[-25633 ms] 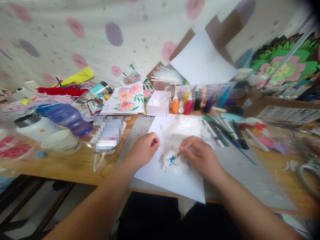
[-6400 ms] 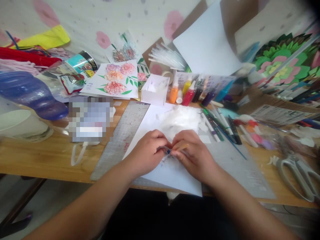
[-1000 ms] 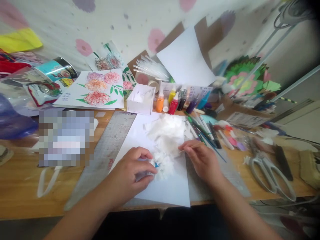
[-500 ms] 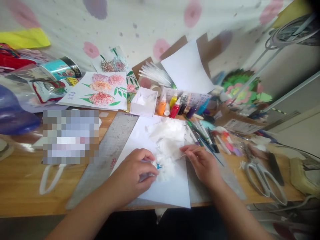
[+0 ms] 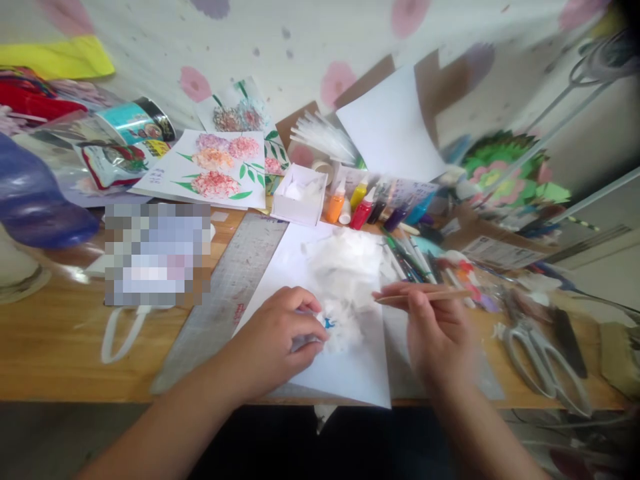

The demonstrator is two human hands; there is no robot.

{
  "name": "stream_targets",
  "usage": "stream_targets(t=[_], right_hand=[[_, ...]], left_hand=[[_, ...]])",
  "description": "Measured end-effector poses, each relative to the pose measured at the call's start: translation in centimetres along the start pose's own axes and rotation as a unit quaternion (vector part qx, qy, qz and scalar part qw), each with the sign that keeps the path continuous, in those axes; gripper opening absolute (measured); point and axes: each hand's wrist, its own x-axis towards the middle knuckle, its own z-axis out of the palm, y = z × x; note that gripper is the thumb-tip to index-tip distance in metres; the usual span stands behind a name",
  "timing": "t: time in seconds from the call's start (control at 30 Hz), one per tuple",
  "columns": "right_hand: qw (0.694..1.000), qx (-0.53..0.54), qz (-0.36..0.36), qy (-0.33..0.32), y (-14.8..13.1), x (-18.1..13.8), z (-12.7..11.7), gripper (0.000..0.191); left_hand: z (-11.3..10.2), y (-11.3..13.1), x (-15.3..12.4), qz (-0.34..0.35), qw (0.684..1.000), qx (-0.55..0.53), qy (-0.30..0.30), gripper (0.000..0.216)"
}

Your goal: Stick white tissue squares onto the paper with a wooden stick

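Note:
My left hand [image 5: 277, 340] is closed, its fingertips pinching the edge of a clump of crumpled white tissue [image 5: 345, 327] that has a small blue spot [image 5: 329, 323]. The clump lies on a white sheet of paper [image 5: 345, 373] over a grey cutting mat [image 5: 220, 300]. My right hand [image 5: 435, 330] is blurred and holds a thin wooden stick [image 5: 425, 295] that lies sideways, its left tip near the tissue pile. More loose white tissue [image 5: 345, 257] is heaped just beyond the clump.
Small paint bottles [image 5: 350, 203] and a white box [image 5: 299, 193] stand behind the paper. Markers and pens [image 5: 415, 257] lie to the right, scissors [image 5: 545, 363] farther right. A flower painting [image 5: 210, 170], a purple bottle [image 5: 35, 200] and a tin [image 5: 133, 120] sit at left. The table's front edge [image 5: 100, 393] is near.
My right hand has lifted away from the tissue and swung to the right, turning the stick sideways. My left hand stays pinched on the clump. The camera has shifted slightly.

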Motion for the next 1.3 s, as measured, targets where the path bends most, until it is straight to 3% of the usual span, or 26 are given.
stream_targets(t=[0.07,0.17,0.27,0.4,0.53,0.6,0.73,1.0,1.2,1.3], right_hand=[[0.995,-0.024,-0.055,-0.083,-1.2,-0.4,0.9,0.014],[0.963,-0.113,-0.128,-0.209,-2.2,-0.5,1.9,0.016],[0.947,-0.134,-0.161,-0.243,-2.1,-0.4,1.8,0.016],[0.965,-0.051,-0.116,-0.228,-1.2,-0.5,1.0,0.017],[0.987,0.067,-0.035,-0.141,-0.3,-0.5,1.0,0.014],[0.989,0.029,-0.058,-0.135,-0.1,-0.3,1.4,0.014],[0.971,-0.081,-0.107,-0.198,-0.3,0.1,2.1,0.015],[0.940,-0.189,-0.159,-0.238,-0.2,-0.3,2.8,0.005],[0.946,-0.167,-0.179,-0.213,-0.1,-0.6,2.3,0.007],[0.982,-0.082,-0.125,-0.115,0.2,-0.5,1.5,0.012]], left_hand=[[-0.1,0.1,0.0,0.003,1.000,0.003,0.004,0.017],[-0.1,0.2,0.1,-0.002,1.000,0.009,0.006,0.017],[-0.2,0.2,0.1,-0.008,1.000,0.005,0.005,0.016],[-0.2,0.2,0.1,-0.013,1.000,0.003,0.001,0.015],[-0.3,0.2,0.1,-0.017,1.000,0.005,-0.007,0.013],[-0.2,0.2,0.2,-0.017,1.000,0.006,-0.008,0.013],[-0.2,0.2,0.3,-0.012,1.000,0.008,-0.003,0.013],[-0.3,0.3,0.2,-0.030,0.999,-0.001,0.024,0.022],[-0.2,0.5,0.3,-0.024,1.000,0.005,0.015,0.033],[-0.2,0.5,0.4,-0.013,1.000,0.013,0.004,0.028]])
